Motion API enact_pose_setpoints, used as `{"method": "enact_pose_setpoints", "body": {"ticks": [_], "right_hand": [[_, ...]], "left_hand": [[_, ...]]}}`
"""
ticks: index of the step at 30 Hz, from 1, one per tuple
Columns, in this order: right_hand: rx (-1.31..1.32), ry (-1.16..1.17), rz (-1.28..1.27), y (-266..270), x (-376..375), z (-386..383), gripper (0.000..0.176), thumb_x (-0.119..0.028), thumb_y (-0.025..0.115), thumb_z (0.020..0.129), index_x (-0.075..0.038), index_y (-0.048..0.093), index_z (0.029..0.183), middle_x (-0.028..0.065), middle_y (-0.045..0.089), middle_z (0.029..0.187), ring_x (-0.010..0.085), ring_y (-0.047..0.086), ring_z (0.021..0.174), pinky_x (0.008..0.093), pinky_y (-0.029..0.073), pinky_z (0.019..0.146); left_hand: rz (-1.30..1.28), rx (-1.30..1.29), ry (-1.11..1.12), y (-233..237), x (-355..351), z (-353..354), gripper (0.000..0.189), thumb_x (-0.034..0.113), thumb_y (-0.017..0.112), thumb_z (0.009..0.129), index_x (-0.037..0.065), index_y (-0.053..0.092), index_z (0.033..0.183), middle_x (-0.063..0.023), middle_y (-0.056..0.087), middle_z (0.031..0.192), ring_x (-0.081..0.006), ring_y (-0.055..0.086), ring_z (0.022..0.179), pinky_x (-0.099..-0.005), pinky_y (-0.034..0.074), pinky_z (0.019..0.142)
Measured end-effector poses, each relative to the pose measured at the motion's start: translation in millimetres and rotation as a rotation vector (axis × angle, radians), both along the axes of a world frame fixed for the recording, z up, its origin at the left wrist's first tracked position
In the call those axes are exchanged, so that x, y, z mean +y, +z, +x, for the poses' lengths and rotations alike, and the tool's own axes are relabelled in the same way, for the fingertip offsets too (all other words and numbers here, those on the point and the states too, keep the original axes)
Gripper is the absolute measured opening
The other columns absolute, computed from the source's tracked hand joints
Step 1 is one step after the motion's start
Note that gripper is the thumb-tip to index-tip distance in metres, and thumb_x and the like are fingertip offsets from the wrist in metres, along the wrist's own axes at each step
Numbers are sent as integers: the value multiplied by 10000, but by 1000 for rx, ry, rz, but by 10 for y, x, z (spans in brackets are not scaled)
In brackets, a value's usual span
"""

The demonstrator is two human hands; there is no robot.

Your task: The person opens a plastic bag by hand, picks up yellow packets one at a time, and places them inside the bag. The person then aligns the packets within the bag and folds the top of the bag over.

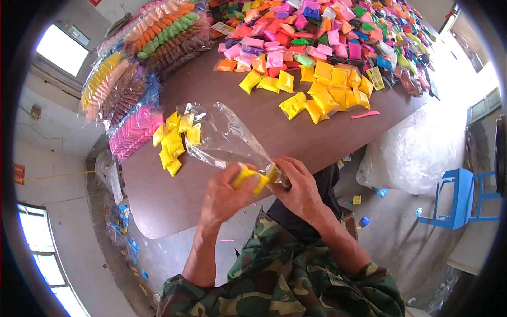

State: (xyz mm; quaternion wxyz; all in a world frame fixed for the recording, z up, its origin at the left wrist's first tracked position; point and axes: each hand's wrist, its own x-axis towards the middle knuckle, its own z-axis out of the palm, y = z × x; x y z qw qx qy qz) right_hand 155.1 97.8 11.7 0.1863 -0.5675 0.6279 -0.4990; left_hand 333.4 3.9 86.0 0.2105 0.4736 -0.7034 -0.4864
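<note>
Close to the table's front edge, my left hand (226, 194) has its fingers wrapped round a yellow packet (250, 180). Just right of it, my right hand (299, 186) grips the end of a long clear plastic bag (227, 138), which stretches up and left across the table (211, 90). The two hands are close together; the exact contact between packet and bag is blurred. A small group of yellow packets (171, 143) lies at the bag's far left end. More yellow packets (330, 87) are spread out further back.
A large heap of colourful packets (317, 31) covers the back of the table. Filled bags in rows (166, 39) are stacked at the left. A pink plastic knife (365, 114) lies near the right edge. A blue stool (458, 199) and a big plastic sack (404, 153) stand beyond.
</note>
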Motion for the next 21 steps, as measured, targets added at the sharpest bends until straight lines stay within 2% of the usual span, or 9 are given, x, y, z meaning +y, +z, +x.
{"method": "enact_pose_setpoints", "body": {"ticks": [1,4,7,8,12,15,18,21], "right_hand": [[-4,-2,-5,3,-2,9,587,-4,854,763,-26,644,1311,199,667,1317,407,636,1229,455,542,1039],[-11,-6,18,14,0,43,565,-41,856,788,-27,647,1312,194,671,1314,399,641,1226,453,547,1031],[-4,-12,34,42,0,68,554,-69,857,803,-31,650,1315,189,673,1315,392,644,1227,449,551,1025],[1,-18,36,48,0,63,551,-77,857,807,-32,651,1316,187,674,1316,390,645,1227,448,553,1023],[-10,-26,21,20,19,43,552,-82,863,805,-39,658,1316,184,673,1321,388,650,1224,450,554,1022],[-57,-28,34,35,21,41,556,-83,867,803,-42,661,1318,183,672,1323,387,654,1218,448,560,1015],[-68,-21,36,41,9,38,563,-75,868,806,-42,659,1328,185,670,1324,382,663,1204,437,572,994],[-120,-23,57,47,15,37,568,-60,863,814,-33,650,1340,194,668,1325,387,681,1166,420,585,962]], "left_hand": [[66,11,83,10,-41,7,258,217,773,959,-3,702,1074,-158,757,895,-221,755,786,-381,573,691],[-263,-22,167,2,-155,-44,286,219,780,954,-3,685,1107,-182,751,915,-278,757,792,-400,579,704],[-489,-102,95,-181,-198,-157,316,217,788,942,3,662,1138,-218,741,920,-370,751,796,-434,582,696],[-490,-91,67,-196,-153,-219,335,213,786,938,11,643,1164,-238,740,956,-436,740,825,-460,584,703],[-356,-153,-66,-160,-43,-256,296,184,756,957,19,638,1172,-235,738,972,-421,746,875,-452,587,733],[-339,24,-67,-215,-65,-181,231,124,728,971,11,646,1156,-233,730,966,-410,749,864,-444,586,719],[-339,-62,-149,-231,-105,-102,208,126,658,1031,-14,666,1185,-205,748,1003,-270,775,838,-379,597,689],[-415,-26,-165,-230,-62,-147,183,134,663,1034,-17,686,1136,-188,751,973,-229,772,815,-359,601,645]]}}
